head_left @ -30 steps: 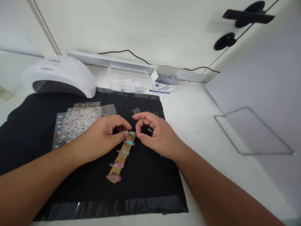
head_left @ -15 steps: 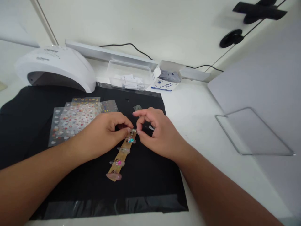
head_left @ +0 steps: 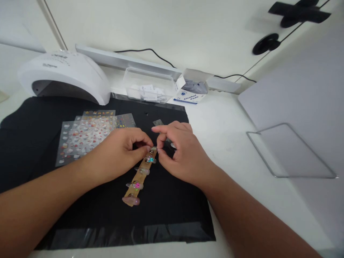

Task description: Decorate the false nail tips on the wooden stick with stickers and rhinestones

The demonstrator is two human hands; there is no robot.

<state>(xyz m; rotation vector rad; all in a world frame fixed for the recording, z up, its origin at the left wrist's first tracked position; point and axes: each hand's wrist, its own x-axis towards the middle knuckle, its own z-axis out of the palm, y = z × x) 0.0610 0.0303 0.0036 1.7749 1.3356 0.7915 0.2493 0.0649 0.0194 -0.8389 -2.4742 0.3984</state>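
A tan strip (head_left: 139, 178) lies slanted on the black mat, with several false nails fixed crosswise along it. One carries teal gems (head_left: 149, 160), another pink gems (head_left: 136, 185), and the nearest is a plain pinkish nail (head_left: 131, 200). At the strip's far end, my left hand (head_left: 125, 152) is closed, thumb and index pinching the left end of the topmost false nail (head_left: 153, 148). My right hand (head_left: 182, 152) meets that nail's right end with thumb and index together, its other fingers loosely bent. The fingers cover most of this nail.
Overlapping sticker sheets (head_left: 86, 134) lie left of my hands. Behind stand a white nail lamp (head_left: 80, 71), a clear plastic box (head_left: 149, 77) of small packets and an alcohol pads box (head_left: 190, 96). A small clear sheet (head_left: 158, 123) is partly behind my right hand. A metal wire frame (head_left: 301, 176) is at right.
Almost nothing differs. Both hands stay at the topmost false nail, and the whole view has shifted very slightly.
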